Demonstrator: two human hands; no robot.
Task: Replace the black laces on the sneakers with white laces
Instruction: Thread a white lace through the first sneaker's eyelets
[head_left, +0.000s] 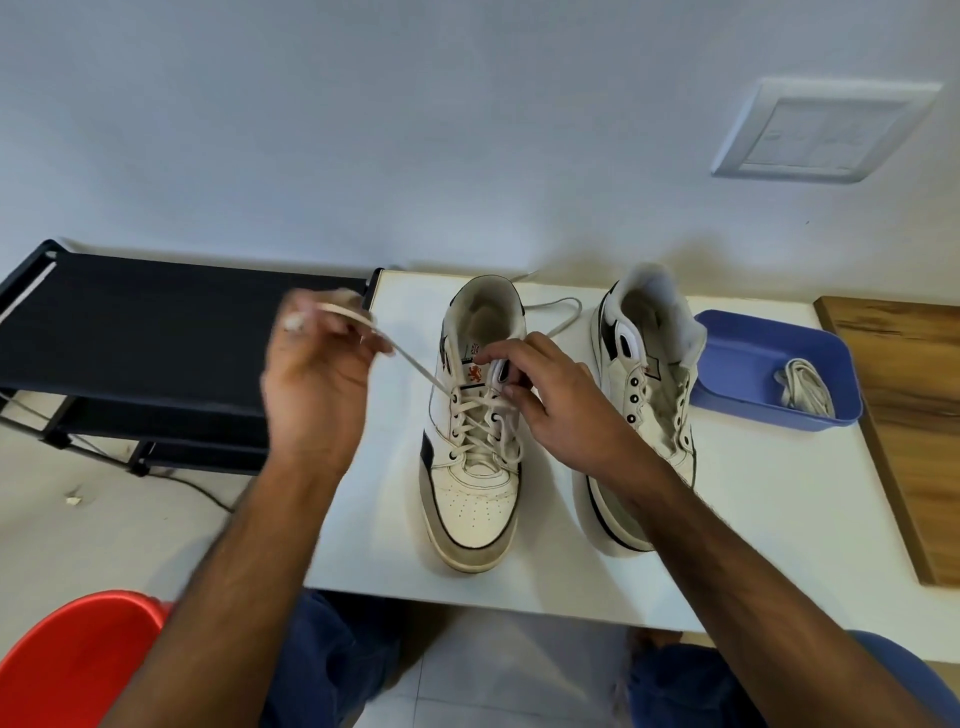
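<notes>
Your left hand (311, 374) is raised above the table's left edge, blurred, its fingers curled round one end of the white lace (415, 366) — the lace runs taut from your fingers down to the top left eyelet of the left sneaker (475, 431). Your right hand (550, 395) rests on that sneaker's right side, fingers bent and pinching at the upper eyelets beside the tongue; whether they hold the lace or only the shoe's edge you cannot tell. White lace already crisscrosses the lower eyelets, and its other end trails in a loop behind the heel. The right sneaker (644, 405) stands just beside it on the white table (769, 509), toe toward you, its eyelets bare. Behind it, close to its heel, a blue tray (727, 353) holds a bundled white lace (805, 387). A black rack (156, 332) stands left of the table — a red stool (72, 660) sits near your left forearm.
</notes>
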